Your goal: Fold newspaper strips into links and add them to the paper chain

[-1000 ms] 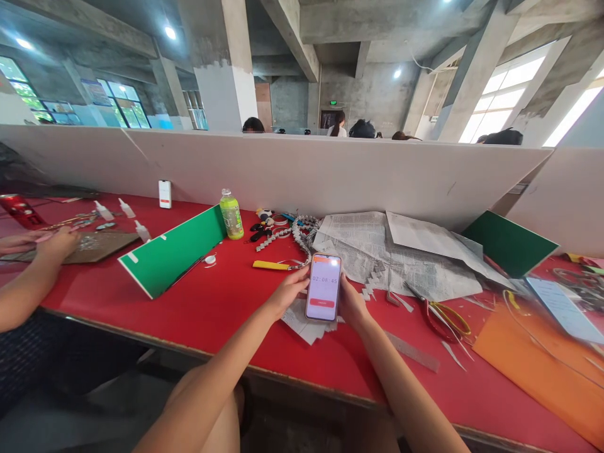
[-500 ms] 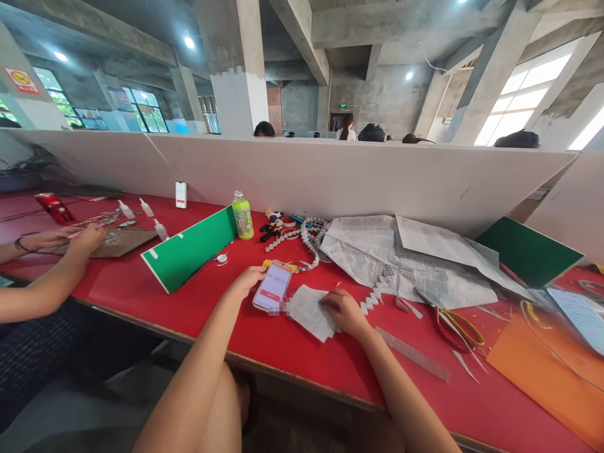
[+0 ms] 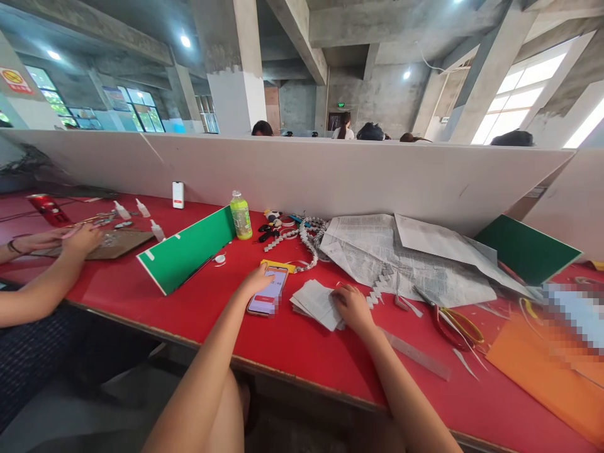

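My left hand point(image 3: 256, 280) grips a smartphone point(image 3: 270, 293) by its upper left edge, thumb over the lit screen. The phone lies low over the red table, close to a yellow item point(image 3: 271, 265) partly hidden behind it. To its right is a small stack of cut newspaper pieces point(image 3: 314, 303), slightly fanned. My right hand point(image 3: 353, 306) has bent fingers closed on the right edge of that stack; the fingertips are partly hidden. A folded zigzag paper strip point(image 3: 377, 288) lies just beyond the right hand, and a clear ruler point(image 3: 418, 353) lies beside the right forearm.
Scissors point(image 3: 455, 324), newspaper sheets point(image 3: 363, 245) and an orange sheet point(image 3: 533, 365) lie to the right. A green board point(image 3: 189, 250) and a drink bottle point(image 3: 241, 217) stand left. Further left, a co-worker's hands point(image 3: 78, 240) work over a board. A partition point(image 3: 302, 173) runs behind.
My left hand has shifted the phone slightly left and lower, away from the papers. My right hand has slid right to the stack's edge, and the papers lie more fanned.
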